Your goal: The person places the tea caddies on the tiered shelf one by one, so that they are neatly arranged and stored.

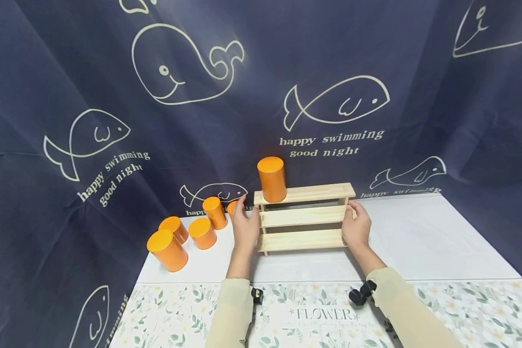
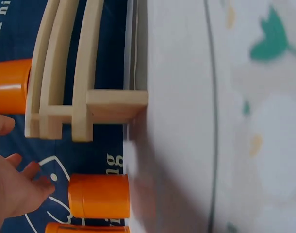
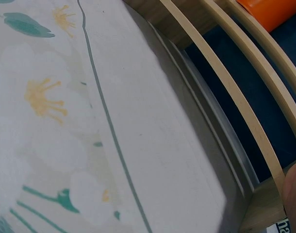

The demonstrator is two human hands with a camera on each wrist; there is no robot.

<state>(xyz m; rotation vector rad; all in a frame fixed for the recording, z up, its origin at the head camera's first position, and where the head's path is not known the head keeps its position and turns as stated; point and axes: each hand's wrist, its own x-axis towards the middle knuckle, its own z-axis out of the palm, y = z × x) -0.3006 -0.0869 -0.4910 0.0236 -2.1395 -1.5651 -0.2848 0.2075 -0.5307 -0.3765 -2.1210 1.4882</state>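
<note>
A pale wooden three-tier rack [image 1: 304, 216] stands on the white table, with an orange cylinder [image 1: 272, 181] upright near the left end of its top board. My left hand [image 1: 246, 229] is beside the rack's left end. In the left wrist view, the fingers [image 2: 34, 187] are spread loosely, apart from the wood, and hold nothing. At the opposite end, my right hand [image 1: 356, 227] lies against the side of the rack. Only a sliver of that hand [image 3: 294, 187] enters the right wrist view, next to a board's end; most of its fingers are hidden.
Several more orange cylinders stand left of the rack, including a large one [image 1: 168, 250] at the front and a small one [image 2: 99, 196] near my left hand. A dark blue curtain [image 1: 330, 63] with whale drawings hangs behind. A floral cloth [image 1: 296, 295] covers the table's near part.
</note>
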